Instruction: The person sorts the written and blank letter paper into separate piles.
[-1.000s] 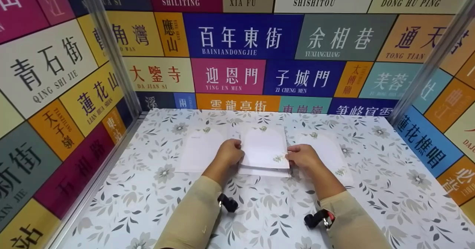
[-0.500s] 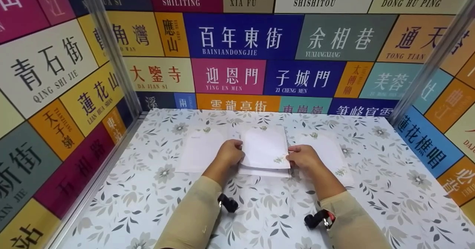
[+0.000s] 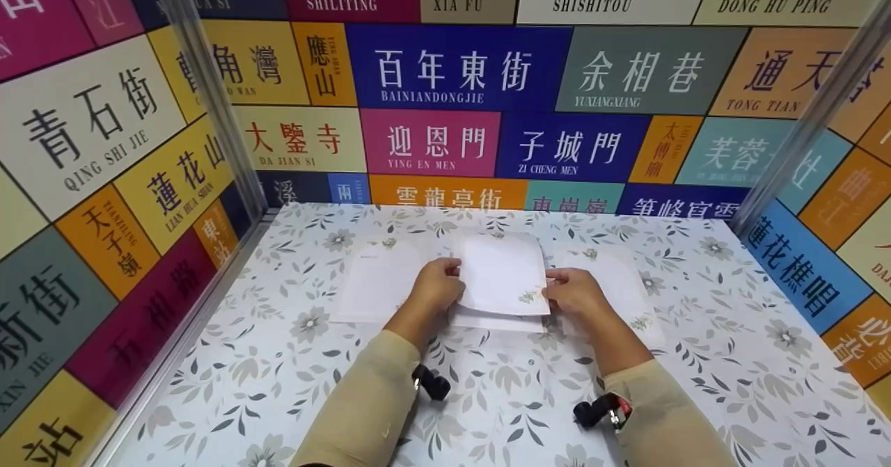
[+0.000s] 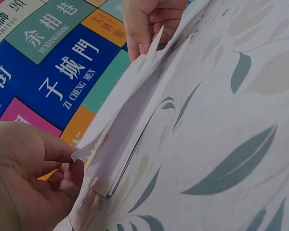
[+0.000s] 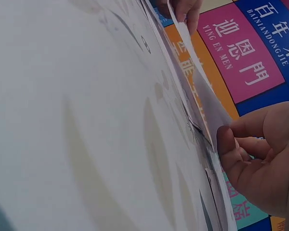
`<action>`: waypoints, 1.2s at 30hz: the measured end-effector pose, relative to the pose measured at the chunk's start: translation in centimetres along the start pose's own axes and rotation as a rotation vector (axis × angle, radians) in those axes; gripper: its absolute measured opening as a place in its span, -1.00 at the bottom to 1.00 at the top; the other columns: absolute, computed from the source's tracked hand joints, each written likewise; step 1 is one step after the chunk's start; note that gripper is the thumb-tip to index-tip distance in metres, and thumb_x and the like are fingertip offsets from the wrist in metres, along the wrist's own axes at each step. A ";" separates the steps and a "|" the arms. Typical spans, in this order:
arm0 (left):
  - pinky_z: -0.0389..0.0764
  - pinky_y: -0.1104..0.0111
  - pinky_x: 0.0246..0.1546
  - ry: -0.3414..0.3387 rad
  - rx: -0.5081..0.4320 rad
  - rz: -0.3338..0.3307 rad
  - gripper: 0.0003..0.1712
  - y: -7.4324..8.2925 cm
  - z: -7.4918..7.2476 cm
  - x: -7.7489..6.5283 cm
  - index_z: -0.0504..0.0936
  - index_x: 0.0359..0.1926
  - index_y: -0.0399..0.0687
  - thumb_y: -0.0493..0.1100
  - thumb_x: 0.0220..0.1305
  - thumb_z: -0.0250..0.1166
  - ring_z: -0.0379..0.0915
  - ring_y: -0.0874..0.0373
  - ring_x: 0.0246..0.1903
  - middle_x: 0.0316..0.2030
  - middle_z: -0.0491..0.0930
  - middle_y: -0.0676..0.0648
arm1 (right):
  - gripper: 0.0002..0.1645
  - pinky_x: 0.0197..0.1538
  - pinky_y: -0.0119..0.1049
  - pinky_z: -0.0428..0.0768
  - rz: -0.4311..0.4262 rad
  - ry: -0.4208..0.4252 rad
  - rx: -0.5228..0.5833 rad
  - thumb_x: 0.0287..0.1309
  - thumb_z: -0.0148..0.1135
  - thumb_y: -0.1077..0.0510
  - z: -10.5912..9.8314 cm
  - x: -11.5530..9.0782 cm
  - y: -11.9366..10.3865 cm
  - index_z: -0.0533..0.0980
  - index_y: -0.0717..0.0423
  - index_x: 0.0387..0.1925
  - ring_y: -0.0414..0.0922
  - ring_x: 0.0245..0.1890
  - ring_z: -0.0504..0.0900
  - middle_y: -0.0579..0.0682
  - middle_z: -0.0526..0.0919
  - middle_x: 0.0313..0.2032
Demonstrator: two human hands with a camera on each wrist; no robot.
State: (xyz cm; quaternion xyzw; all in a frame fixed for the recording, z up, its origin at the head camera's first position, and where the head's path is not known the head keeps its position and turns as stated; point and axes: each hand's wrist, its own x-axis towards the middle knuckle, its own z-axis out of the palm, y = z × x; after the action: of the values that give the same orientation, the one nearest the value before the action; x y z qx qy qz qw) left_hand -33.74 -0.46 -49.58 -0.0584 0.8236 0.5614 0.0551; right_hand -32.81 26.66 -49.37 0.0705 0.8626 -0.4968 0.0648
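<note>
A white sheet of paper [image 3: 502,268] with small printed flowers is held between both hands, its near edge bowed and lifted. My left hand [image 3: 438,286] pinches its left edge between thumb and fingers, as the left wrist view confirms at the sheet's corner [image 4: 82,153]. On the opposite edge, thumb and fingers of my right hand [image 3: 575,293] pinch the paper; the right wrist view shows this grip [image 5: 260,149] close up. Under the raised sheet lies more paper [image 3: 495,323], flat on the table, with a gap visible between them [image 4: 118,154].
Similar printed paper lies to the left [image 3: 376,282] and to the right [image 3: 616,279], each partly behind a hand. A leaf-patterned cloth [image 3: 487,411] covers the table. Walls with colourful name panels [image 3: 456,70] stand behind and at both sides.
Both hands have shifted slightly right with the sheet. Its near edge now sits a little higher above the paper beneath. The papers at the sides stay put.
</note>
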 end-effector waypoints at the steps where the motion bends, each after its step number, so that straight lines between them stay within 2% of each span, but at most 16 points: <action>1: 0.63 0.21 0.34 -0.004 0.008 0.005 -0.36 0.0 0.2 0.0 0.61 0.39 -0.10 -0.43 0.27 0.26 0.59 0.04 0.17 0.11 0.70 -0.07 | -0.34 -0.14 -0.43 0.67 -0.011 0.008 -0.024 0.31 0.32 0.26 -0.2 0.0 0.0 0.50 0.30 0.42 -0.11 -0.13 0.67 0.21 0.69 0.08; 6: 0.64 0.24 0.29 -0.011 0.055 0.079 -0.36 0.2 1.1 -0.1 0.62 0.37 -0.12 -0.42 0.25 0.23 0.59 0.05 0.16 0.12 0.73 -0.06 | -0.34 -0.11 -0.44 0.61 -0.048 0.039 -0.092 0.29 0.31 0.22 -1.1 -0.2 0.1 0.52 0.29 0.41 -0.02 -0.01 0.65 0.24 0.68 0.11; 9: 0.64 0.27 0.29 -0.011 0.033 0.106 -0.34 0.4 1.8 -0.2 0.62 0.38 -0.11 -0.43 0.23 0.23 0.60 0.05 0.19 0.14 0.73 -0.06 | -0.34 -0.08 -0.43 0.61 -0.048 0.048 -0.092 0.30 0.30 0.22 -1.7 -0.3 0.2 0.51 0.29 0.42 0.01 0.04 0.64 0.26 0.68 0.14; 13: 0.70 0.36 0.15 -0.003 -0.010 0.151 -0.31 1.0 3.0 -0.4 0.62 0.38 -0.12 -0.45 0.19 0.22 0.63 0.05 0.16 0.14 0.74 -0.07 | -0.34 -0.06 -0.42 0.61 -0.034 0.060 -0.089 0.34 0.28 0.20 -2.7 -0.4 0.2 0.49 0.25 0.44 0.03 0.08 0.63 0.27 0.66 0.18; 16: 0.69 0.38 0.14 0.008 -0.020 0.190 -0.35 1.5 3.7 -0.4 0.64 0.36 -0.14 -0.43 0.20 0.24 0.64 0.08 0.12 0.11 0.76 -0.07 | -0.34 -0.09 -0.45 0.61 -0.036 0.076 -0.097 0.35 0.27 0.19 -3.6 -0.6 0.4 0.49 0.24 0.45 0.01 0.07 0.63 0.27 0.66 0.19; 21: 0.64 0.29 0.28 0.008 -0.036 0.198 -0.38 2.2 5.1 -0.2 0.66 0.34 -0.13 -0.39 0.23 0.26 0.65 0.07 0.12 0.09 0.76 -0.06 | -0.34 -0.13 -0.49 0.59 -0.025 0.101 -0.116 0.36 0.25 0.18 -5.5 -1.2 1.3 0.48 0.23 0.46 -0.05 0.03 0.63 0.23 0.68 0.15; 24: 0.63 0.27 0.29 -0.005 -0.048 0.193 -0.38 2.5 6.2 -0.2 0.65 0.34 -0.14 -0.40 0.23 0.27 0.66 0.08 0.10 0.08 0.76 -0.07 | -0.33 -0.14 -0.49 0.63 0.006 0.110 -0.078 0.38 0.25 0.19 -6.8 -1.7 1.8 0.47 0.21 0.48 -0.11 -0.04 0.63 0.19 0.66 0.12; 27: 0.64 0.30 0.26 -0.025 -0.072 0.168 -0.36 2.9 7.7 -0.5 0.65 0.35 -0.10 -0.41 0.22 0.29 0.66 0.12 0.06 0.06 0.76 -0.03 | -0.33 -0.18 -0.48 0.66 0.015 0.115 -0.076 0.40 0.24 0.19 -8.2 -2.1 2.8 0.45 0.22 0.49 -0.20 -0.15 0.63 0.13 0.67 0.06; 30: 0.67 0.35 0.19 -0.046 -0.101 0.162 -0.35 3.2 9.3 -1.0 0.66 0.33 -0.09 -0.43 0.19 0.29 0.65 0.17 0.02 0.05 0.77 -0.01 | -0.33 -0.19 -0.45 0.68 0.047 0.106 -0.026 0.43 0.21 0.20 -9.5 -2.5 4.0 0.42 0.21 0.51 -0.25 -0.21 0.63 0.07 0.64 0.03; 34: 0.70 0.36 0.12 -0.042 -0.115 0.184 -0.40 3.6 11.2 -1.7 0.68 0.30 -0.11 -0.42 0.21 0.32 0.67 0.18 -0.02 0.01 0.78 -0.02 | -0.34 -0.13 -0.41 0.71 0.088 0.099 0.042 0.47 0.18 0.21 -11.1 -3.1 5.5 0.40 0.18 0.54 -0.22 -0.16 0.63 0.04 0.58 0.05; 36: 0.71 0.35 0.11 -0.036 -0.122 0.177 -0.41 3.8 12.2 -2.0 0.69 0.30 -0.09 -0.40 0.23 0.34 0.67 0.19 -0.04 -0.01 0.77 0.00 | -0.35 -0.12 -0.42 0.70 0.086 0.094 -0.008 0.50 0.15 0.15 -11.9 -3.4 6.1 0.40 0.16 0.54 -0.19 -0.11 0.62 0.06 0.58 0.09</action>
State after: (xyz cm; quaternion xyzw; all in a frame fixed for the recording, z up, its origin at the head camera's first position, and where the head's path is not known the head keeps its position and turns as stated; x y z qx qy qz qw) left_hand -32.05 12.39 -50.18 0.0212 0.7888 0.6141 0.0164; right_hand -28.85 39.76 -48.01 0.1308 0.8628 -0.4862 0.0458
